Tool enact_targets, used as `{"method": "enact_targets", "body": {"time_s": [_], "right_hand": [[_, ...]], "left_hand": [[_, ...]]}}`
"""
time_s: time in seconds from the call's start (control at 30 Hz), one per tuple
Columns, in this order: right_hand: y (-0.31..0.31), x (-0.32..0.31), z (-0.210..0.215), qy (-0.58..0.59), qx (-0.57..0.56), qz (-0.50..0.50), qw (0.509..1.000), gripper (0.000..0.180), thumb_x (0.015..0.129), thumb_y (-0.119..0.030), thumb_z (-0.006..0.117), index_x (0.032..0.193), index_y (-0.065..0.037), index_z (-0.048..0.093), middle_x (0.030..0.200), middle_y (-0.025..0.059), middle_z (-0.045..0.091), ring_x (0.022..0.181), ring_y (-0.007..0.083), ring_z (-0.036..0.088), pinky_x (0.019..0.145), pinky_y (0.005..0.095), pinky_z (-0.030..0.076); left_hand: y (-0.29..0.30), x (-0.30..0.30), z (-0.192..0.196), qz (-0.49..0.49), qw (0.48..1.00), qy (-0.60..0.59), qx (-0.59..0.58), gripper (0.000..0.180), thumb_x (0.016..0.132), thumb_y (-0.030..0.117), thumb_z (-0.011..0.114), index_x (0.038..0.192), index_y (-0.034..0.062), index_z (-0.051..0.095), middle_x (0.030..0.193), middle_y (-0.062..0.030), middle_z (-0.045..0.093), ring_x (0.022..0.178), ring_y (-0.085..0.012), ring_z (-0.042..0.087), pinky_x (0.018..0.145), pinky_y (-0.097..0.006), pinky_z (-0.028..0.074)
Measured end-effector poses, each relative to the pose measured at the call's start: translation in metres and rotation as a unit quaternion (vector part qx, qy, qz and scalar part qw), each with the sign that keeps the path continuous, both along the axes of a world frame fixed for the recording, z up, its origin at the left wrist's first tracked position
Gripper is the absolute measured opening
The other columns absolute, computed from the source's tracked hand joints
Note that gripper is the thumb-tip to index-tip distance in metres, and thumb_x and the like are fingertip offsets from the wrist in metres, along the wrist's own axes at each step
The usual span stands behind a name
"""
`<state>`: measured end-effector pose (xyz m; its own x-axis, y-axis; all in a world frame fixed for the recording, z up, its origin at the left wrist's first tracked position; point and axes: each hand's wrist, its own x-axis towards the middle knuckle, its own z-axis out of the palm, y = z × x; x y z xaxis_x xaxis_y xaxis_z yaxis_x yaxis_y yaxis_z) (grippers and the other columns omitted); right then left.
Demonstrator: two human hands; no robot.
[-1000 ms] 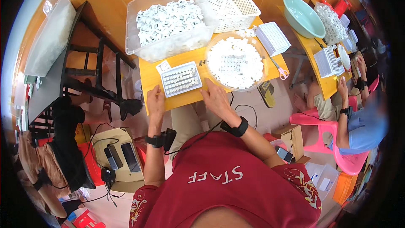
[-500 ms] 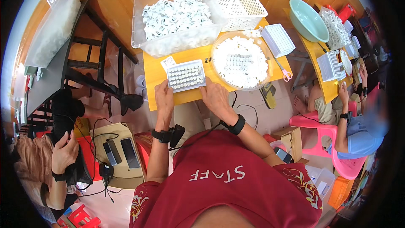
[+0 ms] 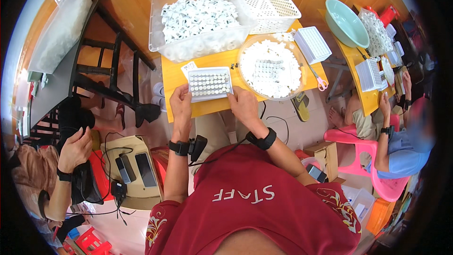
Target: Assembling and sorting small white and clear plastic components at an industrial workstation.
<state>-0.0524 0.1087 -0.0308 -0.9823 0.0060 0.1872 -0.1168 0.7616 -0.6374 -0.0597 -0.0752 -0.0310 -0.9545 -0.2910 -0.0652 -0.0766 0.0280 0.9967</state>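
A small white tray sits at the near edge of the yellow table, with rows of small round grey-white pieces standing in it. My left hand is closed on its near left corner. At the near right corner, my right hand grips the tray between thumb and fingers. To its right stands a round clear tub full of small white parts, with a block of grey-topped pieces lying on them. A small printed card lies behind the tray's left corner.
A clear bin of white parts and a white perforated basket stand at the back. A white gridded stack and pink scissors lie right. One person's hand is at left; another person sits right.
My left hand has shifted slightly at the tray's left corner, and my right hand has moved a little right. The tray's near wall shows more. The left neighbour's hand has risen.
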Motion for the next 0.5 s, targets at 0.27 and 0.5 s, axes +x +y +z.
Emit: {"method": "enact_targets", "body": {"time_s": [0.27, 0.5], "right_hand": [[0.002, -0.002, -0.002, -0.115, -0.177, -0.020, 0.977, 0.018, 0.079, -0.017, 0.057, 0.077, 0.001, 0.060, 0.057, 0.0162, 0.058, 0.058, 0.0341, 0.058, 0.056, 0.0430, 0.044], [0.005, -0.003, -0.007, -0.110, -0.129, 0.016, 0.985, 0.023, 0.084, -0.013, 0.051, 0.102, 0.000, 0.061, 0.055, 0.0090, 0.059, 0.042, 0.0140, 0.055, 0.044, 0.0275, 0.044]], "left_hand": [[-0.008, -0.004, 0.000, -0.018, 0.999, -0.032, 0.003, 0.021, 0.083, -0.001, 0.049, 0.102, -0.0058, 0.054, 0.088, -0.0105, 0.063, 0.074, -0.0119, 0.059, 0.066, -0.022, 0.047], [-0.012, -0.013, -0.005, -0.018, 0.988, -0.109, 0.109, 0.023, 0.088, 0.009, 0.050, 0.106, -0.0040, 0.053, 0.092, -0.0112, 0.062, 0.078, -0.0152, 0.062, 0.065, -0.027, 0.053]]}}
